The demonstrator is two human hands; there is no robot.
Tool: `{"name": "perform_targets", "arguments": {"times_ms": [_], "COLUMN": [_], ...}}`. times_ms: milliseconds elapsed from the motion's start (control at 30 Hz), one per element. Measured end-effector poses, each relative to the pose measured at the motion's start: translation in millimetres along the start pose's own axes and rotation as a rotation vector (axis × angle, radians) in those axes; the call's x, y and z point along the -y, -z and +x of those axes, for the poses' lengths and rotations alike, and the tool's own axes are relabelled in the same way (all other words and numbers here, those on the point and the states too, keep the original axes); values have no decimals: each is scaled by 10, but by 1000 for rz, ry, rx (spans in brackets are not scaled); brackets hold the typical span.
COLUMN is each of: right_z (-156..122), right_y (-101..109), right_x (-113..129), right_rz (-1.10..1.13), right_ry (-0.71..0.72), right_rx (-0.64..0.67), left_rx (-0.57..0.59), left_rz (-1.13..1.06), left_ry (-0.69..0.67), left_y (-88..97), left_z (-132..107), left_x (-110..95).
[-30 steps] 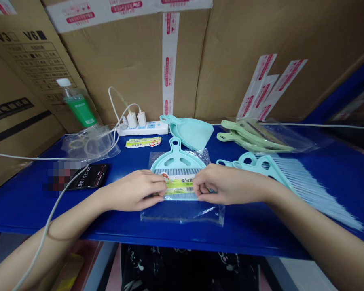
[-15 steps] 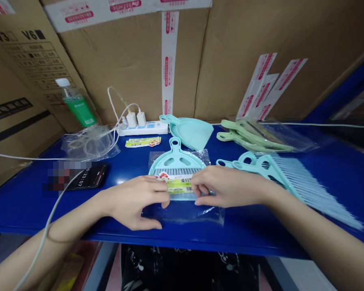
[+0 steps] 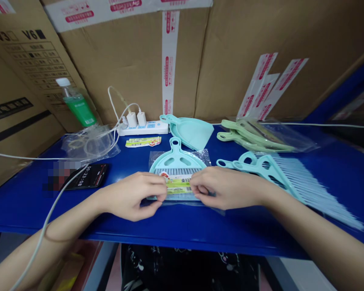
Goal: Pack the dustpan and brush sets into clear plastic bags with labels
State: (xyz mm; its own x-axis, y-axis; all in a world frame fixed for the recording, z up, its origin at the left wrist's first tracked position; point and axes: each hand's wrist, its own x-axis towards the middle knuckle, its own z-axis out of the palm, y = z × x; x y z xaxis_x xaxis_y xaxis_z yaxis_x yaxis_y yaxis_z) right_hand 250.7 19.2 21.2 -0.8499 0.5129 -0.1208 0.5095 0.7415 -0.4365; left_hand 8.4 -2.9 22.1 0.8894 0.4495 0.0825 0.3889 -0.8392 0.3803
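Note:
A light-blue dustpan-and-brush set (image 3: 176, 155) lies in front of me in a clear plastic bag (image 3: 206, 157), with its handle pointing away. Across its bristles lies a yellow-green and white paper label (image 3: 176, 182). At the bag's lower left, my left hand (image 3: 139, 195) is closed, thumb against fingers, pinching the plastic. My right hand (image 3: 220, 188) has curled fingers at the lower right corner, gripping the bag beside the label's end. The film between the fingertips is partly hidden.
Loose light-blue brushes (image 3: 294, 182) lie to the right, bagged green sets (image 3: 255, 139) behind them. Light-blue dustpans (image 3: 194, 131), spare labels (image 3: 143, 141) and a power strip (image 3: 144, 128) line the back. At left are a phone (image 3: 89, 176), a bottle (image 3: 80, 107) and a cable (image 3: 53, 210).
My left thumb has closed up against the fingers. The bag's loose front flap, spread flat toward me before, is now drawn back against the set's lower edge. My right hand has barely moved.

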Motion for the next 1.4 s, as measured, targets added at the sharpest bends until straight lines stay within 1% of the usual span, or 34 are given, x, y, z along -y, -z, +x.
{"name": "perform_targets", "arguments": {"times_ms": [133,300,467,567,767,967,1100,1200,1333,1400], "right_z": [-15,-54,-66,-56,-35,-31,-33,-21,-23,-44], "right_y": [40,85,89,82,63,40,42,54,79,94], "right_x": [14,44,69,72,70,51,34,26,25,29], "right_rz": [63,119,26,2,-25,-82,-81,-47,57,91], "right_ry": [-8,-69,-58,-72,-85,-113,-97,-97,-138,-155], "right_rx": [50,71,74,98,59,25,27,13,-36,-39], "left_rx": [-12,0,-39,-24,-14,-22,-33,-42,-60,-67], "left_rz": [-6,4,54,67,65,114,132,127,99,93], "left_ry": [75,176,232,256,264,175,152,166,207,219], "left_y": [26,22,10,8,-25,-71,-77,-80,-87,-92], "left_z": [3,14,34,50,45,36,36,31,26,27], "left_x": [31,18,-20,-20,15,63,83,87,96,105]}}
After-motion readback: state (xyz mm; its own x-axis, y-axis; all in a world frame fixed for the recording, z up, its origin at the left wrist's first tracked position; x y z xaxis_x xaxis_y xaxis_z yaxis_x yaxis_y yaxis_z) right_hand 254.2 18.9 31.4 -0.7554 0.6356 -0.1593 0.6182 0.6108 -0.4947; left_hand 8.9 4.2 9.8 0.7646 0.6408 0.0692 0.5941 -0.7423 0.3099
